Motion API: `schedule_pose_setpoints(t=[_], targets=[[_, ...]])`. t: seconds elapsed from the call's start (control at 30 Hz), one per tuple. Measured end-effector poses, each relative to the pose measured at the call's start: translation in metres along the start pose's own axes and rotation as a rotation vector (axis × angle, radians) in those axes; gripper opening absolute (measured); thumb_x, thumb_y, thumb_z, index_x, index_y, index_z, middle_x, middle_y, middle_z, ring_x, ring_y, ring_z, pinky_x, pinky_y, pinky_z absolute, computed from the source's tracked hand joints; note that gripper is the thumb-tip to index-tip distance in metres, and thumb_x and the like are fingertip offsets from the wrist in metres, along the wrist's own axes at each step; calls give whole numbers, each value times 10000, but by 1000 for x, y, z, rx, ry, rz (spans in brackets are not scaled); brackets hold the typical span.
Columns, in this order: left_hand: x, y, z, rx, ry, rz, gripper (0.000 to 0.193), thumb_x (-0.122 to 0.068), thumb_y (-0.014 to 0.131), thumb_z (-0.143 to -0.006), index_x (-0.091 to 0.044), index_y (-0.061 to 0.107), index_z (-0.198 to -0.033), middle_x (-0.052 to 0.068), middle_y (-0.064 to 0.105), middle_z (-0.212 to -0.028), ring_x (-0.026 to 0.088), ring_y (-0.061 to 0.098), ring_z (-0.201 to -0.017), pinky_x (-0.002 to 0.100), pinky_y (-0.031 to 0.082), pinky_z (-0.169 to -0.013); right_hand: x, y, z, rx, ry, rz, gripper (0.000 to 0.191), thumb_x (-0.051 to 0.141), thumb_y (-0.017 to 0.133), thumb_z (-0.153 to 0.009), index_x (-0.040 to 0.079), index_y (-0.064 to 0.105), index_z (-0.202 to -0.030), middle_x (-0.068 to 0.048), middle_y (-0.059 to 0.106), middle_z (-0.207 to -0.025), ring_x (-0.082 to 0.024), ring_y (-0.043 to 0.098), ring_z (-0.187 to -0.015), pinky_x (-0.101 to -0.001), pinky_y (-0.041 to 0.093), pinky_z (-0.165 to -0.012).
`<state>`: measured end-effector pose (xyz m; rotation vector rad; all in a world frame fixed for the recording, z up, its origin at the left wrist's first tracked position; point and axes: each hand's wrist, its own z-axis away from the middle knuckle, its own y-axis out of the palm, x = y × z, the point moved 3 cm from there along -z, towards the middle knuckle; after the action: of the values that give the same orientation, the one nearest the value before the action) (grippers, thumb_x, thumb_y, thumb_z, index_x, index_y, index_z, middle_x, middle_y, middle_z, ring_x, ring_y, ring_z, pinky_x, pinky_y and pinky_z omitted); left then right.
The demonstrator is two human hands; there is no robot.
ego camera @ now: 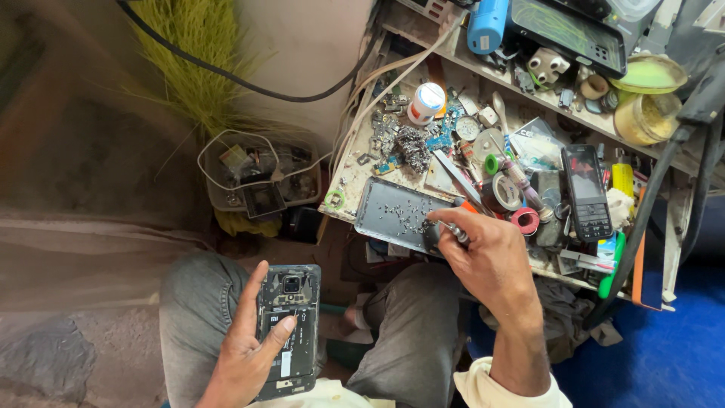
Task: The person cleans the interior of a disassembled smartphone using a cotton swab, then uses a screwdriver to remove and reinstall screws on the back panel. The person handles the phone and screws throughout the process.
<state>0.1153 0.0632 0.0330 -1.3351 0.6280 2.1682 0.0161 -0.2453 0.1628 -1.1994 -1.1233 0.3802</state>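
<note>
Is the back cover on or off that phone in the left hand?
Off. The phone in the left hand shows bare insides: camera module, dark frame and battery area, with no cover over them.

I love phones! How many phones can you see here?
2. An opened smartphone with its back cover off lies in the left hand, and a black keypad phone lies on the cluttered workbench. More may be hidden among the clutter.
</note>
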Motion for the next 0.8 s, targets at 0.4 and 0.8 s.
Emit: schedule_pose_setpoints(t=[0.4, 0.8], targets=[[5, -1, 0, -6, 16, 3, 870, -55, 657, -884, -163, 214, -1625, 92, 641, -1293, 136, 643, -1105, 300, 533, -951, 15, 10, -5, 33, -83, 21, 350, 92, 742, -782, 205, 786, -1110, -104, 751, -794, -236, 690, -606, -361, 526, -556], [3, -2, 1, -19, 35, -32, 869, -42, 661, -878, -155, 224, -1620, 83, 641, -1304, 131, 630, -1123, 293, 499, -975, 8, 2, -6, -98, -71, -59, 153, 106, 758, -861, 68, 755, -1009, -150, 716, -765, -207, 681, -587, -323, 516, -559]])
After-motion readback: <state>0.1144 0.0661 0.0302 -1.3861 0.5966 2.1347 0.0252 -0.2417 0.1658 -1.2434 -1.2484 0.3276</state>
